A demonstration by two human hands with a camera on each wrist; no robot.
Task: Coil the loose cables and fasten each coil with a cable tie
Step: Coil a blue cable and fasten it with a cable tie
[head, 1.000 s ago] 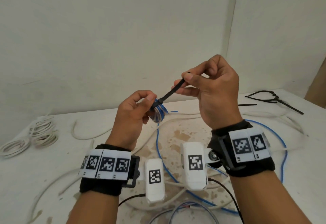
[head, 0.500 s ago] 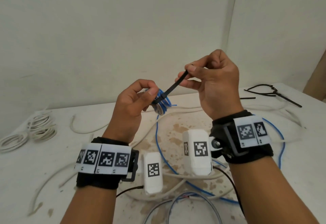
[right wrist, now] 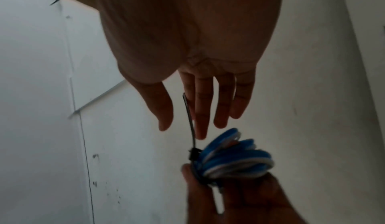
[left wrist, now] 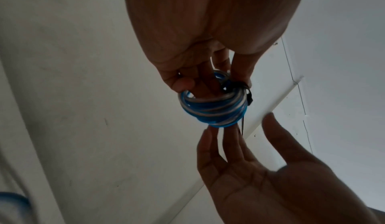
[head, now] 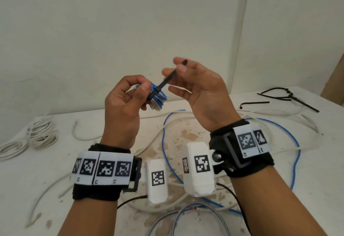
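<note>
A small coil of blue and white cable [head: 158, 99] [left wrist: 212, 109] [right wrist: 233, 160] is held up above the table. My left hand [head: 143, 94] [left wrist: 208, 79] [right wrist: 191, 173] grips it between thumb and fingers. A black cable tie [head: 167, 81] [right wrist: 188, 112] is looped round the coil, its head [left wrist: 245, 92] against the strands and its tail sticking up to the right. My right hand [head: 175, 75] [left wrist: 239, 137] [right wrist: 187, 125] is beside the tail with fingers straight and spread. The tail lies between thumb and forefinger, not pinched.
White cable coils [head: 37, 135] lie at the table's left. Loose white cable [head: 83, 137], a long blue cable [head: 296, 154] and a grey cable [head: 186, 215] sprawl under my wrists on the stained table [head: 316, 170]. Spare black ties [head: 284, 96] lie far right.
Both hands have risen with the coil. My right hand, which pinched the tie's tail and pulled it up to the right, has let go and spread its fingers.
</note>
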